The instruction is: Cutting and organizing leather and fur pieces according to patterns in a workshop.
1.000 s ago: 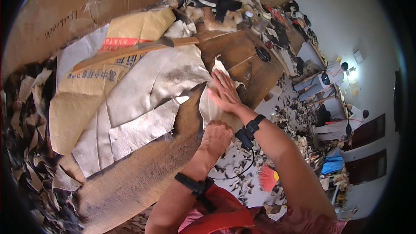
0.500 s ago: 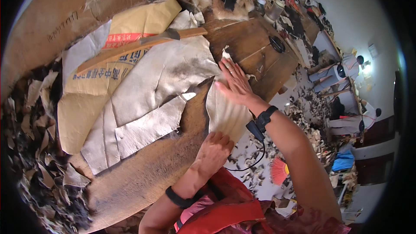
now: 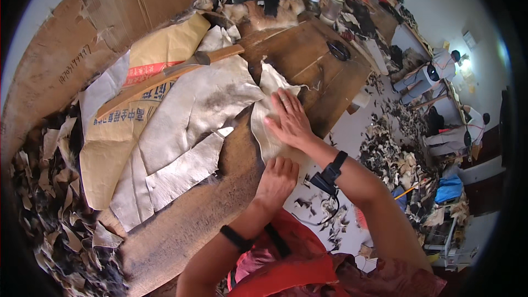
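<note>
A pale piece of hide (image 3: 267, 124) lies on the brown wooden board at its right-hand side. My right hand (image 3: 291, 118) rests flat on it, fingers stretched out. At the near edge of the same piece, my left hand (image 3: 276, 181) is closed, its fingers curled over the edge; the fingertips are hidden. To the left lies a larger pale hide (image 3: 206, 96) with a grey patch, and a cut strip of hide (image 3: 184, 176) along its near side. A long wooden stick (image 3: 165, 80) with a dark metal part lies across the far side of the large hide.
A brown paper sack (image 3: 107, 157) sits under the stick. Black-handled scissors (image 3: 338, 50) lie on the board (image 3: 181, 242) at the far right. Fur scraps (image 3: 60, 225) heap up on the left. Beyond are jars (image 3: 331, 8), a cardboard wall (image 3: 104, 16), and people (image 3: 440, 71) working at right.
My right hand has slid nearer along the hide piece, baring its far end. My left hand stays curled at the near edge. The view has shifted slightly.
</note>
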A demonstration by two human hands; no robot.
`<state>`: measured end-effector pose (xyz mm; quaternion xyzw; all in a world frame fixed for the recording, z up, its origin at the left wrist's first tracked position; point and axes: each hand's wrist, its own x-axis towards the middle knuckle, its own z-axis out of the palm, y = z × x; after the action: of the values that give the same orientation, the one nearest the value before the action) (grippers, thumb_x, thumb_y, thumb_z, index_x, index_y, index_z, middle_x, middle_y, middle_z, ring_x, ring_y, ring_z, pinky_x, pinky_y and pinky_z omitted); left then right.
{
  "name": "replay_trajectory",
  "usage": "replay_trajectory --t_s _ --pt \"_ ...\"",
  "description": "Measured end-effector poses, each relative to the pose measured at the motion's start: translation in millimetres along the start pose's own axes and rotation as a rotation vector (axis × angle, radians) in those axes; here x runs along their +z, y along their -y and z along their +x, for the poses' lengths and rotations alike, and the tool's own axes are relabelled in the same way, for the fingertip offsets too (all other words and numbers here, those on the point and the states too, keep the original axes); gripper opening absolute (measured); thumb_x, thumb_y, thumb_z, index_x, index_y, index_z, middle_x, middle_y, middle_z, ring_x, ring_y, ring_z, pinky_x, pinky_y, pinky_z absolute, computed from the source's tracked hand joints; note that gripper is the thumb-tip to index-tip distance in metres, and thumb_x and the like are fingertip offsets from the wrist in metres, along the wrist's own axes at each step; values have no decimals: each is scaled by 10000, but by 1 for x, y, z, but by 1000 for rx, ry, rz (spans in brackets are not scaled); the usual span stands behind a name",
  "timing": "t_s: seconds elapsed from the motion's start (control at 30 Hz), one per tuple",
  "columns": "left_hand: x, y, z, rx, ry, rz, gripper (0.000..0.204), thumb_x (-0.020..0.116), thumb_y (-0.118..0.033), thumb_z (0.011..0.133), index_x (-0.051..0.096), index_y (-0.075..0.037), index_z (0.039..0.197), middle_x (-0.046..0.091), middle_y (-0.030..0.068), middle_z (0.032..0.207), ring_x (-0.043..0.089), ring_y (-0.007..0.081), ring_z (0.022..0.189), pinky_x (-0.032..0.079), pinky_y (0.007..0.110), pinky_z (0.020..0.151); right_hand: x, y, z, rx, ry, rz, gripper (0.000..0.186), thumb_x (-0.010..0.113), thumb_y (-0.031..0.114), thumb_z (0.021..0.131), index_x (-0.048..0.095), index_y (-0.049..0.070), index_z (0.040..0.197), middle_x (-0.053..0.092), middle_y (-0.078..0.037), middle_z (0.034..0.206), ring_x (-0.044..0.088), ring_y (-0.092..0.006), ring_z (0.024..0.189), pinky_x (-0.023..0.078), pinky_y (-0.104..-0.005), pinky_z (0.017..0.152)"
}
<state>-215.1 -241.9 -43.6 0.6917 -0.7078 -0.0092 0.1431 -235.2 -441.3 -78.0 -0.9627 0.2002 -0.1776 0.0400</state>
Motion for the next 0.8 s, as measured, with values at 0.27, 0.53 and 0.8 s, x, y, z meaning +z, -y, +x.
replay_trajectory --t_s 0.27,0.53,0.8 --pt "-2 -10 -22 -123 -171 -215 172 610 -105 758 612 -100 930 589 78 920 591 259 940 484 387 861 -19 7 7 85 86 -46 733 528 519 943 370 85 1512 238 -201 1610 198 -373 1492 142 -482 1223" --pt "-13 -25 9 -257 -365 -356 465 549 -45 805 526 47 1260 517 257 1292 510 382 1236 413 429 1066 -6 9 -13 -5 -89 -60 651 526 474 964 426 87 1477 363 -218 1538 321 -383 1433 228 -499 1182" --pt "-22 -28 -52 -233 42 -38 785 608 -422 892 384 87 1446 303 251 1563 244 367 1488 159 520 1225 -65 -10 -14 182 -28 314 495 753 269 827 615 98 1270 547 -190 1328 492 -379 1266 401 -488 1054"
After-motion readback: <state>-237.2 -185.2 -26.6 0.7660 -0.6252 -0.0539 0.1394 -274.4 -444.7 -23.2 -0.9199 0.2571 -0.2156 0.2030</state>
